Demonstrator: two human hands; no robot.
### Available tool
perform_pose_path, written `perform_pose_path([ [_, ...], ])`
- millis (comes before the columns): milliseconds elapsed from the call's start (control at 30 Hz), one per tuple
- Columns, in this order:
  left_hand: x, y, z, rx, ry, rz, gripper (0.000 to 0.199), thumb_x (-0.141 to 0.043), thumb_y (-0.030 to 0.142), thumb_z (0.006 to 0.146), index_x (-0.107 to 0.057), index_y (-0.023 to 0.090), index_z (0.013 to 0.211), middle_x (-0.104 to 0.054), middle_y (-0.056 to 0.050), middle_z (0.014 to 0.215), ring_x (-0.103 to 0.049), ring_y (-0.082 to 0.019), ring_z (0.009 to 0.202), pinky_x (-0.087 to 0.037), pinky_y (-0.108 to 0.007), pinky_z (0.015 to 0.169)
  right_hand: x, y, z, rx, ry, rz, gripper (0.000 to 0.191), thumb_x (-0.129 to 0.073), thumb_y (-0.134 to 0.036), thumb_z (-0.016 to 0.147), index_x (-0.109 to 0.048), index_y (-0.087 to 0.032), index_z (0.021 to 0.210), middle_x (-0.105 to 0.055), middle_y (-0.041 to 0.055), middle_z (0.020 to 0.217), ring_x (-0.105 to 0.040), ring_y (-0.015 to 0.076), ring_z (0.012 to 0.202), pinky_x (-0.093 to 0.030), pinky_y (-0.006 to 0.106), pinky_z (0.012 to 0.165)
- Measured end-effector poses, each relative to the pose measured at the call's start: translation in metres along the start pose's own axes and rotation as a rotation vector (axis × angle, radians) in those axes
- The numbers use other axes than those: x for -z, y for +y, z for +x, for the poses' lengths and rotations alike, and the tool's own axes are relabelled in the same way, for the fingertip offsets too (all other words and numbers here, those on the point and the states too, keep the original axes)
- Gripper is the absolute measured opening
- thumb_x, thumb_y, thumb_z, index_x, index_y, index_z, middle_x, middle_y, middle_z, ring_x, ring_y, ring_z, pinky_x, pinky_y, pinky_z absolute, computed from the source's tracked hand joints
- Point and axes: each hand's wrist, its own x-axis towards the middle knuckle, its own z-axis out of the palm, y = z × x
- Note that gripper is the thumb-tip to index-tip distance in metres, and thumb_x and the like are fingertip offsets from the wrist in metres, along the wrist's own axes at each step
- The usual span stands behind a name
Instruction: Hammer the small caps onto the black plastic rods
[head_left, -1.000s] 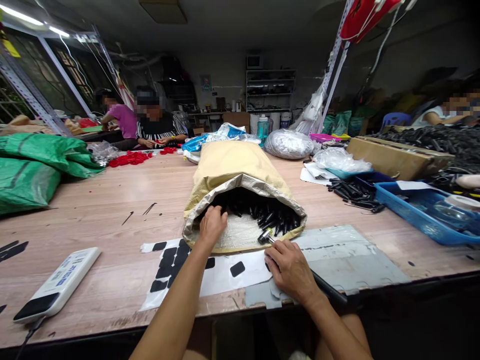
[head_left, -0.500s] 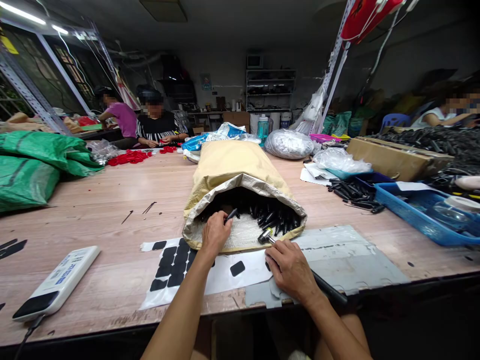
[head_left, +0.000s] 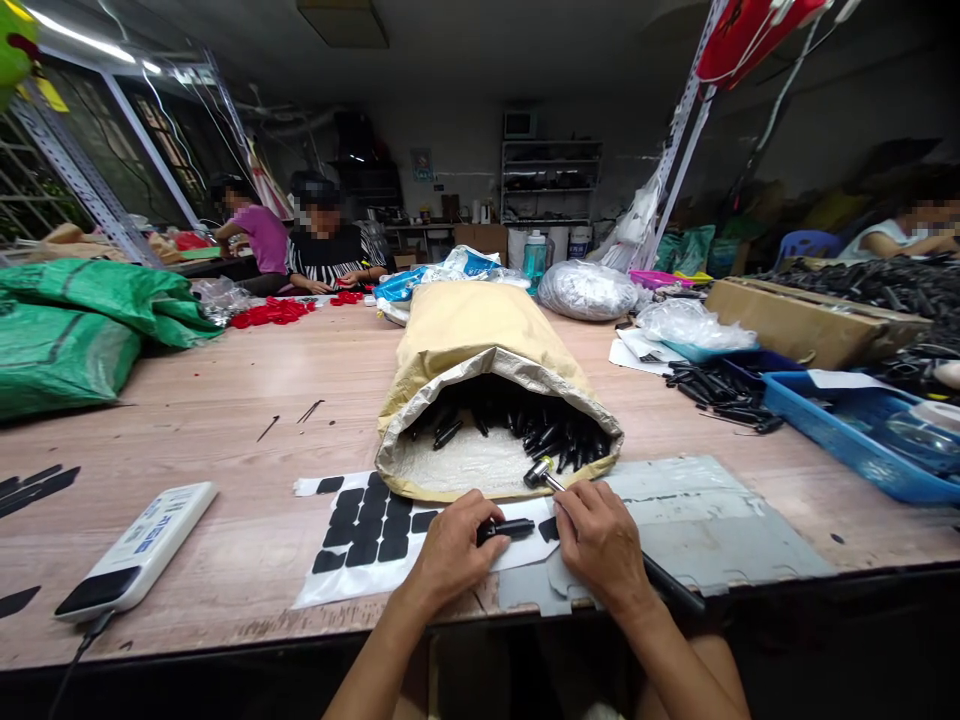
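Near the front edge of the worktable, the left hand pinches one black tapered part between thumb and fingers, over the white sheet; the right hand is curled around the shaft of a hammer. The work looks far from finished: this part is out, but many similar parts lie inside the open sack, and rows of black pads sit on the sheet. Whether any part is complete, I cannot tell.
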Motion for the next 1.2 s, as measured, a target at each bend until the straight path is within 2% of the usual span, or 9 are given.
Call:
perform_pose_path([
  [133,-0.005,0.000,0.001,-0.010,0.025,0.010,0.016,-0.071,0.026,0.082,-0.069,0.025,0.097,-0.062,0.000,0.090,-0.059,-0.018,0.086,-0.042,-0.028,0.076,0.000,-0.001,-0.001,-0.112,-0.015,-0.104,0.011,-0.056,-0.024,0.094,-0.066,-0.022,0.097,-0.061,0.0055,0.091,-0.052,0.0224,0.091,-0.037,0.034,0.080],
  [233,-0.005,-0.003,0.001,-0.010,0.018,-0.008,0.015,-0.070,0.029,0.083,-0.070,0.025,0.098,-0.062,0.000,0.090,-0.059,-0.018,0.084,-0.043,-0.029,0.076,-0.002,-0.002,0.002,-0.163,-0.044,-0.123,0.016,-0.060,-0.028,0.092,-0.064,-0.022,0.106,-0.062,0.0060,0.095,-0.054,0.0219,0.091,-0.038,0.033,0.076],
  [333,-0.004,-0.006,0.001,-0.008,0.011,-0.024,0.015,-0.070,0.030,0.083,-0.070,0.026,0.097,-0.062,0.000,0.090,-0.059,-0.018,0.081,-0.043,-0.029,0.076,-0.003,0.001,0.005,-0.201,-0.084,-0.135,0.010,-0.059,-0.023,0.091,-0.064,-0.022,0.100,-0.063,0.0059,0.092,-0.055,0.0214,0.087,-0.037,0.032,0.073],
  [433,-0.004,-0.008,0.002,0.001,0.016,-0.039,0.015,-0.071,0.029,0.081,-0.070,0.025,0.096,-0.062,0.000,0.089,-0.059,-0.018,0.079,-0.043,-0.029,0.074,0.001,0.003,0.006,-0.226,-0.106,-0.072,0.010,-0.055,-0.018,0.092,-0.063,-0.023,0.094,-0.063,0.0041,0.089,-0.057,0.0192,0.083,-0.037,0.030,0.068],
  [533,-0.005,-0.008,0.002,0.022,0.019,-0.070,0.014,-0.071,0.028,0.080,-0.071,0.025,0.094,-0.062,0.000,0.088,-0.059,-0.017,0.079,-0.043,-0.029,0.074,0.012,-0.001,0.004,-0.252,-0.081,0.046,0.015,-0.049,-0.020,0.096,-0.062,-0.024,0.102,-0.064,0.0028,0.097,-0.059,0.0170,0.082,-0.040,0.029,0.067],
  [767,-0.005,-0.006,0.004,0.070,0.039,-0.122,0.014,-0.072,0.027,0.078,-0.072,0.024,0.091,-0.063,0.001,0.087,-0.058,-0.017,0.080,-0.043,-0.029,0.075,0.027,-0.025,-0.005,-0.161,-0.165,0.362,0.024,-0.043,-0.025,0.100,-0.064,-0.024,0.113,-0.066,0.0043,0.098,-0.064,0.0174,0.088,-0.049,0.028,0.079],
  [967,-0.008,-0.012,0.004,0.050,0.054,-0.167,0.014,-0.071,0.027,0.079,-0.075,0.024,0.092,-0.061,0.000,0.085,-0.059,-0.016,0.080,-0.043,-0.028,0.074,0.029,-0.042,-0.010,-0.125,-0.149,0.409,0.037,-0.039,-0.020,0.101,-0.060,-0.025,0.130,-0.068,0.0059,0.102,-0.066,0.0178,0.090,-0.052,0.030,0.082],
  [1100,-0.008,-0.014,0.004,0.027,0.062,-0.189,0.015,-0.070,0.027,0.080,-0.076,0.024,0.093,-0.061,0.000,0.084,-0.058,-0.016,0.078,-0.043,-0.027,0.072,0.032,-0.049,-0.017,-0.087,-0.122,0.403,0.046,-0.037,-0.014,0.099,-0.055,-0.028,0.139,-0.066,0.0065,0.100,-0.065,0.0170,0.085,-0.052,0.028,0.077],
  [1200,-0.008,-0.012,0.004,0.027,0.065,-0.166,0.012,-0.069,0.026,0.080,-0.077,0.024,0.089,-0.060,0.000,0.083,-0.058,-0.015,0.077,-0.043,-0.027,0.071,0.030,-0.050,-0.023,-0.070,-0.170,0.331,0.051,-0.037,-0.010,0.096,-0.057,-0.029,0.138,-0.065,0.0058,0.095,-0.065,0.0173,0.084,-0.051,0.026,0.073],
])
